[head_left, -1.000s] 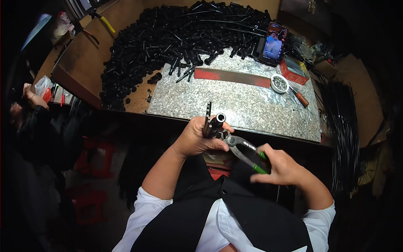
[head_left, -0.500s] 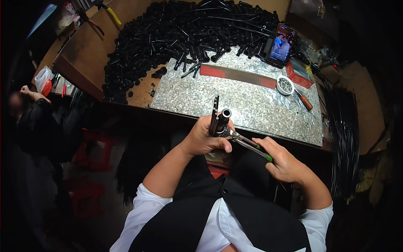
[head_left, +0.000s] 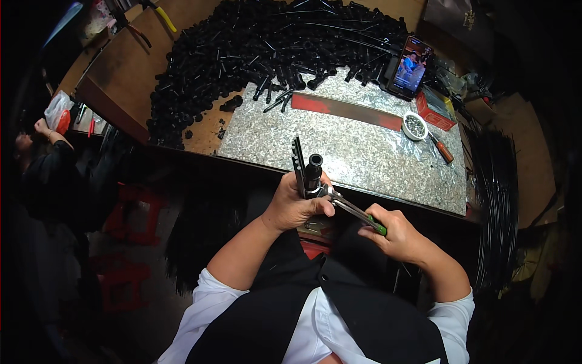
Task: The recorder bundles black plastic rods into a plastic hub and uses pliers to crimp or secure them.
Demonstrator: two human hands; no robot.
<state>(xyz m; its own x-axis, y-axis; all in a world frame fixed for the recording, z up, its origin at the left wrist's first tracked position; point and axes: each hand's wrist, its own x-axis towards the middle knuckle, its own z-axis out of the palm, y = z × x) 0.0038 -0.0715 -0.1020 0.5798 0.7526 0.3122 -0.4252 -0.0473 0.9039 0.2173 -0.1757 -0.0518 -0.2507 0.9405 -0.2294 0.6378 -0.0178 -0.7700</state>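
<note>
In front of my lap, my left hand [head_left: 290,203] is wrapped round a black tubular part [head_left: 314,171]. Its open round end points upward. Beside the tube, a thin black strip with holes [head_left: 297,161] rises from the same grip. My right hand [head_left: 391,229] is closed on the green-tipped handles of a pair of metal pliers [head_left: 351,208]. The jaws of the pliers meet the tube's lower part at my left fingers; exactly what they bite on is hidden.
A large heap of black tubular parts [head_left: 206,73] covers the back of the bench. On the speckled board [head_left: 351,155] lie a red-brown strip [head_left: 342,111], a white bowl of small metal pieces [head_left: 414,126] and a screwdriver [head_left: 444,150]. A phone [head_left: 412,68] stands behind; another person [head_left: 51,142] sits left.
My right hand has moved inward and squeezed the plier handles together. The tube and strip in my left hand have shifted slightly left and tilted.
</note>
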